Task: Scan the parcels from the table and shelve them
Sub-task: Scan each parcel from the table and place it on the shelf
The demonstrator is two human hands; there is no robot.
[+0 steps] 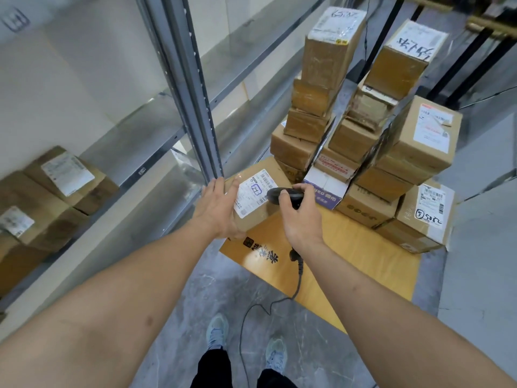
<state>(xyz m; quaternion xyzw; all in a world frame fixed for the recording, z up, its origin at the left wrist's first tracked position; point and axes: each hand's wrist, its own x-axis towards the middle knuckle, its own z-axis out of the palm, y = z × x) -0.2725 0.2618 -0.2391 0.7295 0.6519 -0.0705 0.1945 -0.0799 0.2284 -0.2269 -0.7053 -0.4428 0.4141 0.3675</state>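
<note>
A brown parcel (261, 169) with a white shipping label lies at the near left corner of the table (363, 259), which is covered with yellow-brown cardboard. My left hand (216, 208) rests flat against the parcel's left side, fingers straight. My right hand (300, 217) grips a black barcode scanner (279, 195), its head pointed at the label from a few centimetres away. The scanner's cable hangs down toward the floor.
Several stacked cardboard parcels (363, 130) fill the far side of the table. A grey metal shelf rack (193, 88) stands to the left, with a few parcels (67, 180) on a lower shelf. Grey floor and my shoes are below.
</note>
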